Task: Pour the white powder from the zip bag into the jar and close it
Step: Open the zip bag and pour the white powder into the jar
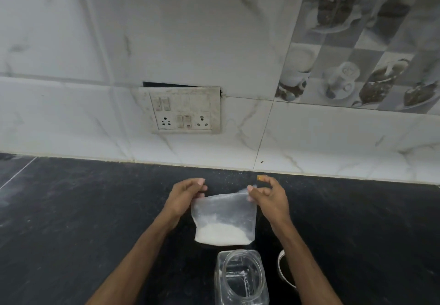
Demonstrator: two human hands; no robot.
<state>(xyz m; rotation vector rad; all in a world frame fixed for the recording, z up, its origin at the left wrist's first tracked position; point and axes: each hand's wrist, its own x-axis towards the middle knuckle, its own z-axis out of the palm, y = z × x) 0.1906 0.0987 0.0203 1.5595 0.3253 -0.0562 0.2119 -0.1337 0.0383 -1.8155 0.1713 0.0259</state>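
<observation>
My left hand (188, 191) and right hand (266, 194) each pinch a top corner of the bag (223, 212), mid-frame. I'd part the seal fully before tipping it over the open jar (240, 278) below.

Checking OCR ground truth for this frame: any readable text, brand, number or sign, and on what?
Nothing here reads clearly.
On the wall tile: a faint mark on a printed cup, too blurred to read.
On the switch plate: no legible markings.
On the zip bag and the jar: no label visible.
</observation>
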